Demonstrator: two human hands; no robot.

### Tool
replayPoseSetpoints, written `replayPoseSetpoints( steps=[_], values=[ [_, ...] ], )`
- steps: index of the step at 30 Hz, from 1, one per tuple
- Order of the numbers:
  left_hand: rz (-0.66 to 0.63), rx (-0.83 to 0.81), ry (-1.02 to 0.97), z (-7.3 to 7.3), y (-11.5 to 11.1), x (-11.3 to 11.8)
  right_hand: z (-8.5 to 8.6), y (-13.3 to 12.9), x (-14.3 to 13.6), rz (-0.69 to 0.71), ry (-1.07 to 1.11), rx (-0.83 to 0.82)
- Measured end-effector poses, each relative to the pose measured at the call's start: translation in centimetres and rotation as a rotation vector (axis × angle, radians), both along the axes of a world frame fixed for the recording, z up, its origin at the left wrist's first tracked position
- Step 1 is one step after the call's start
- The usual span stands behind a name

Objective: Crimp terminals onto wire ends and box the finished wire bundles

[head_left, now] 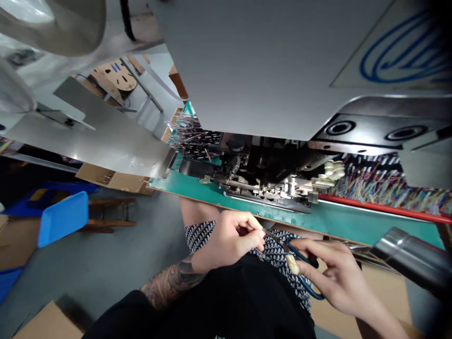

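Observation:
My left hand (235,240) is closed in a pinch over my lap. A small bunch of thin coloured wires (259,254) pokes out below its fingers; the rest is hidden by the hand. In my right hand (337,270) is a pair of scissors (298,252) with dark blue handles. Their blades point left, and the tips meet my left fingertips. A pale yellowish finger cover (292,263) sits on a digit of my right hand beside the scissors. How far apart the blades are I cannot tell.
A machine mechanism (268,183) stands just ahead on the green tabletop (197,190). Behind lie bundles of thin wires (384,181) beside a red bar (388,207). A dark metal cylinder (409,254) juts in at right. On the left floor stands a blue stool (65,219).

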State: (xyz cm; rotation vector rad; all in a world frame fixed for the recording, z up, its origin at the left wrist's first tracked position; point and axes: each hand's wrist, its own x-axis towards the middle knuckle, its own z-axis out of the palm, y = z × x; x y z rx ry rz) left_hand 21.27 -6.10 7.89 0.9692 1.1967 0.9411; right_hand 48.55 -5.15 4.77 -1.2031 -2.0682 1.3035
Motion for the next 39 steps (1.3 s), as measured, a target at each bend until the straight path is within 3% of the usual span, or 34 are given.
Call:
replayPoseSetpoints(
  steps=[11,22,39],
  values=[
    [0.021,-0.077,-0.081,-0.4,0.0,0.1,0.1,0.0,-0.8,0.043,0.036,-0.064],
    [0.027,-0.072,-0.106,-0.2,0.0,0.2,1.3,0.2,-1.7,0.095,-0.012,0.100],
    [0.043,-0.065,-0.097,0.4,-0.3,0.3,-0.3,-0.9,-0.9,-0.001,-0.026,0.266]
  ],
)
